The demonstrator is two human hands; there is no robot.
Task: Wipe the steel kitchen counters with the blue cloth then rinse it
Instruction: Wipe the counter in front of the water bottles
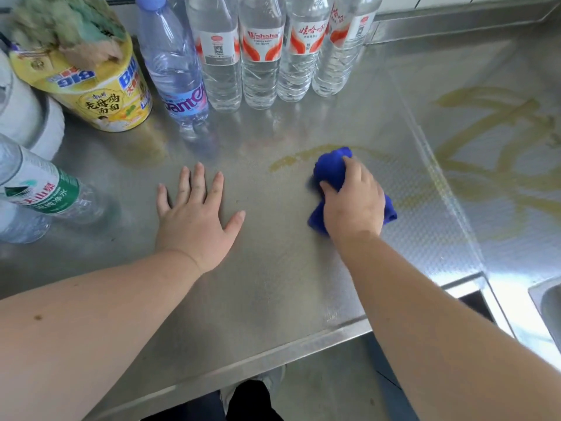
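Observation:
My right hand (353, 202) grips a bunched blue cloth (331, 168) and presses it on the steel counter (273, 284), at the right end of a yellowish smear (291, 159). My left hand (194, 214) lies flat on the counter with its fingers spread, palm down, to the left of the cloth. More yellow streaks (491, 141) cover the adjoining steel counter on the right.
Several clear water bottles (261, 56) stand in a row at the back. A yellow noodle tub (100, 86) with a worn sponge on top stands at back left. Another bottle (33, 189) leans at the left edge. A sink corner (549, 305) shows at right.

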